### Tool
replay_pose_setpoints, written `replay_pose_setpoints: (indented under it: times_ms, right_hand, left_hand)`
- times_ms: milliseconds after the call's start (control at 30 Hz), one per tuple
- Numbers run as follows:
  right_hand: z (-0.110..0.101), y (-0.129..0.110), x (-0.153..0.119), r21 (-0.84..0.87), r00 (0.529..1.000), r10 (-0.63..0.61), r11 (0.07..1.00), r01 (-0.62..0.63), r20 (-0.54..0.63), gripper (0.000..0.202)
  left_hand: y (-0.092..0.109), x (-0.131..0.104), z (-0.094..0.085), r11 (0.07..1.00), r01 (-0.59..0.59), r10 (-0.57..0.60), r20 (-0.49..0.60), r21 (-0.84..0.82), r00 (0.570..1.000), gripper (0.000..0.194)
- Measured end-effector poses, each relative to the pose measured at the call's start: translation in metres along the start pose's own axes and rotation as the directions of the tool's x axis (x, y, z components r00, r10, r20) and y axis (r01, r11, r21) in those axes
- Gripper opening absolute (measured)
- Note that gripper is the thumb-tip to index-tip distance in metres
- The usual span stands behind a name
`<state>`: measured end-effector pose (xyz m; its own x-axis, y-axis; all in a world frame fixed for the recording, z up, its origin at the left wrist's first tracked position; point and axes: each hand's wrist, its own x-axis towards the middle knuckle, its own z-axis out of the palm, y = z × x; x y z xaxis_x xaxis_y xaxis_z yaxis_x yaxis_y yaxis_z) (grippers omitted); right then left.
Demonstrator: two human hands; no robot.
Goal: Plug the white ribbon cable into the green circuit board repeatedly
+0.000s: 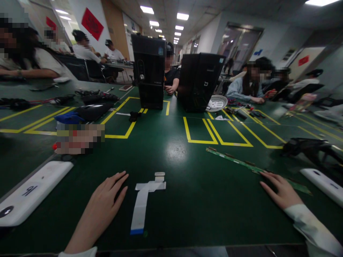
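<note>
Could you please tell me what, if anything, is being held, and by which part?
The left hand holds nothing; the right hand overlaps the green strip partway along, grip unclear.

Right of the white ribbon cable (pixel 140 205), the right hand (pixel 280 190) hides a middle section of the green circuit strip (pixel 233 159), and the frame edge truncates a white casing (pixel 325 185). Left of the cable, a second white casing (pixel 40 187) is truncated. Beyond the cable, lettering (pixel 157 82) on the taller tower (pixel 148 53) is illegibly small.
</note>
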<state>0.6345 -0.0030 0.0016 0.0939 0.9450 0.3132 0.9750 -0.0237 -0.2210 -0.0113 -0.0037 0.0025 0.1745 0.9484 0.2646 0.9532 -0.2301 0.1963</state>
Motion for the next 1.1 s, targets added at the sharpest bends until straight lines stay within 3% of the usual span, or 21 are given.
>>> replay_pose_setpoints:
  times_ms: [233, 600, 833, 1100]
  right_hand:
    - [0.031, -0.064, 0.033, 0.041, 0.966, -0.258, 0.965, 0.258, -0.015, 0.053]
    - [0.074, -0.196, 0.067, 0.068, 0.891, -0.452, 0.889, 0.454, -0.035, 0.044]
    - [0.082, -0.27, 0.059, 0.063, 0.876, -0.48, 0.876, 0.477, 0.039, 0.049]
    - [0.076, -0.315, 0.039, 0.084, 0.865, -0.478, 0.878, 0.471, 0.15, 0.057]
  left_hand:
    - [-0.004, 0.0, 0.002, 1.0, -0.017, 0.017, 0.002, 0.011, 1.0, 0.054]
    - [-0.003, -0.001, 0.002, 1.0, -0.012, 0.012, -0.012, -0.005, 1.0, 0.055]
    - [-0.003, 0.0, 0.002, 1.0, -0.006, 0.006, -0.014, -0.008, 1.0, 0.055]
    - [-0.001, -0.001, 0.002, 1.0, -0.015, 0.015, -0.013, -0.006, 1.0, 0.056]
